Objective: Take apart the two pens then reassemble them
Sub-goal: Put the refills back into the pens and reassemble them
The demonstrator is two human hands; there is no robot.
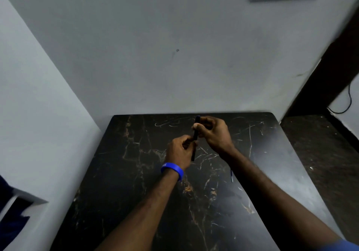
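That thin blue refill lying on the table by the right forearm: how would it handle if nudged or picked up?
The refill looks thin and probably round, so a nudge would likely roll it across the smooth table. It is probably very light and slightly bendy. Lying flat, it may be fiddly to pinch.

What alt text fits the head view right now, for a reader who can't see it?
Two bare hands hold one dark pen upright above a black marble-patterned table: the right hand pinches its upper part, the left hand, with a blue wristband, its lower part. A thin blue refill-like piece lies beside the right forearm.
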